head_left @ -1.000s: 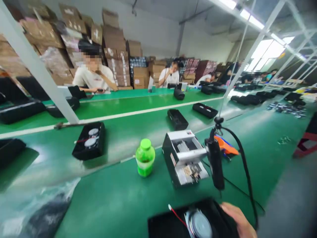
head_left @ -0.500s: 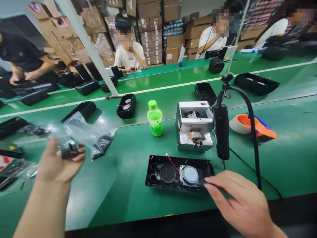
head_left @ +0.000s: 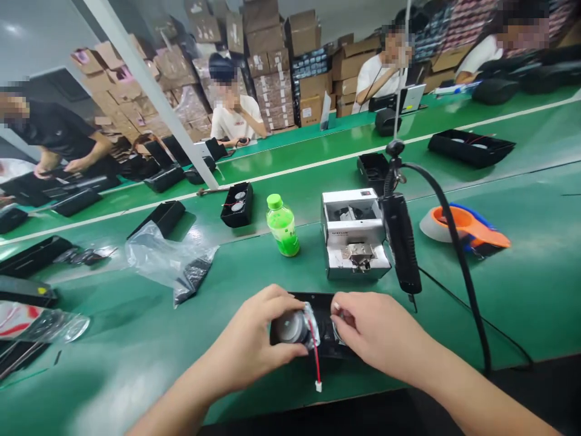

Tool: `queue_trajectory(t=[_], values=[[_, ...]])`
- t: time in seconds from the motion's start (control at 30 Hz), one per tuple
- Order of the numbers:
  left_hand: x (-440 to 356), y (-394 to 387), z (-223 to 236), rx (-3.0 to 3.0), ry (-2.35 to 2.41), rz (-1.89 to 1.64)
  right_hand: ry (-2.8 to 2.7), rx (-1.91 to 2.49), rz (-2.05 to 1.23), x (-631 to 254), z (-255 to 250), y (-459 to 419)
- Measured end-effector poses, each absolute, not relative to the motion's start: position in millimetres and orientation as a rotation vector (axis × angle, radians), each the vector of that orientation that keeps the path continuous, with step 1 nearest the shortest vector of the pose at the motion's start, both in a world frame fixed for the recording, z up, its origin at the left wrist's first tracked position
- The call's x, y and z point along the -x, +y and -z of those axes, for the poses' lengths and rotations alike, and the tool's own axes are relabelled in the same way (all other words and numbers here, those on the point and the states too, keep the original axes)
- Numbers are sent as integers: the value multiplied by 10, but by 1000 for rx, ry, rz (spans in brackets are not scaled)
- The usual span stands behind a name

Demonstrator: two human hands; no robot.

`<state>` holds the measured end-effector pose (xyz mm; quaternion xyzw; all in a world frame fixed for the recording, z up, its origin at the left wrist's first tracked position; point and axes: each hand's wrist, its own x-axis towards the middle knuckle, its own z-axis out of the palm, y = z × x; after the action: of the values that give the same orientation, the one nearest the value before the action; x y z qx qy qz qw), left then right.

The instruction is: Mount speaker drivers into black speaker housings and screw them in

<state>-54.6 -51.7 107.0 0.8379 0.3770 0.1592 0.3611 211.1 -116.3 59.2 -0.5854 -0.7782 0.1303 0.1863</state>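
My left hand point(head_left: 254, 339) is closed round a small round speaker driver point(head_left: 290, 328) and holds it over the left part of a black speaker panel point(head_left: 323, 315) that lies on the green bench. My right hand point(head_left: 376, 333) rests on the right part of the panel, fingers curled and pinched near the second driver, which it mostly hides. A red wire with a white plug point(head_left: 316, 366) hangs from between the two hands toward the bench's front edge.
Behind the panel stand a white screw feeder box point(head_left: 354, 233), a hanging black electric screwdriver point(head_left: 402, 242) with its cable, a green bottle point(head_left: 282, 225) and an orange tape dispenser point(head_left: 458, 225). A plastic bag of parts point(head_left: 172, 260) lies left. Black housings ride the conveyor; other people work beyond.
My left hand came in from the left with the small driver and now holds it over the panel. My right hand slid left onto the panel. The view tilted slightly.
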Motion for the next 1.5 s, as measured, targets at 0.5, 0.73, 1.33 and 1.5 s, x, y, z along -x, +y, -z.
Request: queue_trajectory(t=[0.5, 0.73, 1.33, 1.5], values=[[146, -224, -776, -2785, 687, 273, -1843, 1329, -188, -2212, -314, -1440], [309, -227, -775, -2849, 627, 129, -1870, 1349, -234, -2238, -341, -1435], [346, -191, -688, -2776, 580, -90, -1881, 1322, -258, -2262, -386, -1419], [330, -210, -709, -2806, 606, -75, -1878, 1326, -247, -2263, -388, -1410]])
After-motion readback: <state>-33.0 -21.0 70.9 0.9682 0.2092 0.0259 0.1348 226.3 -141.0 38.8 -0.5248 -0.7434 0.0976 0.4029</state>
